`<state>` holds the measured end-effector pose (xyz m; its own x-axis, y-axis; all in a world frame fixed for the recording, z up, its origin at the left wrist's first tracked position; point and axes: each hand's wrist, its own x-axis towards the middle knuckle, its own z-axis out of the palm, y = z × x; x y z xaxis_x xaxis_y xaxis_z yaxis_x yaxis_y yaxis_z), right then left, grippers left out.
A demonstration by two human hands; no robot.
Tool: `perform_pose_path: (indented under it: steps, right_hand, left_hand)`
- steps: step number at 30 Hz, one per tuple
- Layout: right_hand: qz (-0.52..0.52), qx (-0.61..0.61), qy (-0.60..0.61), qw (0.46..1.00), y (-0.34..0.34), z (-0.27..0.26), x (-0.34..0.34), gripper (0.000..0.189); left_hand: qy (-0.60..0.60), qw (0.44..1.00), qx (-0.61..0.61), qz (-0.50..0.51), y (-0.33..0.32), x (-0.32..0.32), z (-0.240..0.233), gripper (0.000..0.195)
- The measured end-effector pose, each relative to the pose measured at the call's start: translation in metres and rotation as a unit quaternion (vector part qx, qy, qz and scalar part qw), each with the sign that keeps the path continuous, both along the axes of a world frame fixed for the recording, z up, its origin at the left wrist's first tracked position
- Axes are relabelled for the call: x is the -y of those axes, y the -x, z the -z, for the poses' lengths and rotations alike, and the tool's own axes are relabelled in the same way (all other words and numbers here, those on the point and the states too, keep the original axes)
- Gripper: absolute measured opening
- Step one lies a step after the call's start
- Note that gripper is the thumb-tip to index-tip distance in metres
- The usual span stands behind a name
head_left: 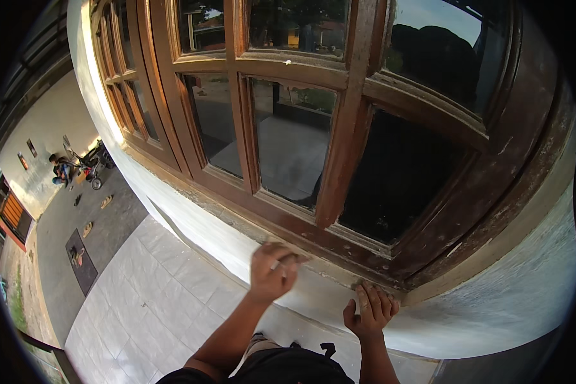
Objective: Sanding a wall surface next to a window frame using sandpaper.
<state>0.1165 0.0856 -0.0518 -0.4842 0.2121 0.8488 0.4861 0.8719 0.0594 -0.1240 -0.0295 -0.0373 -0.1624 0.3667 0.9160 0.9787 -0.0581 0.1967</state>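
My left hand is at the ledge under the wooden window frame. Its fingers are curled and blurred. A small pale band shows at the fingers, too unclear to name, and whether anything is gripped is hidden. Farther right, my right hand rests on the same ledge near the frame's lower corner, fingertips against it and thumb apart, with nothing visible in it. Brown wood, worn in places, surrounds several glass panes. Below the ledge runs the white wall.
Grey floor tiles lie beside the wall. Beyond them, on the concrete ground, are a dark mat and sandals. A person crouches near a wheeled vehicle by the far wall.
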Motion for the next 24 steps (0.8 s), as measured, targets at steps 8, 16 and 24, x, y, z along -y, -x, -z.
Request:
perform_pose_path:
  steps: [8, 16, 24]
  right_hand:
    - [-0.013, -0.016, -0.022, 1.000, 0.007, 0.005, -0.001, 0.031]
    - [-0.013, -0.002, -0.016, 1.000, 0.005, 0.005, -0.001, 0.029]
    - [-0.011, 0.001, -0.014, 1.000, 0.001, 0.006, -0.001, 0.029]
  left_hand:
    - [0.024, 0.999, 0.032, 0.033, -0.067, -0.023, 0.008, 0.015]
    - [0.010, 0.988, 0.033, -0.149, 0.003, 0.012, 0.007, 0.012]
    - [0.067, 0.994, 0.053, -0.072, -0.039, 0.000, 0.009, 0.010]
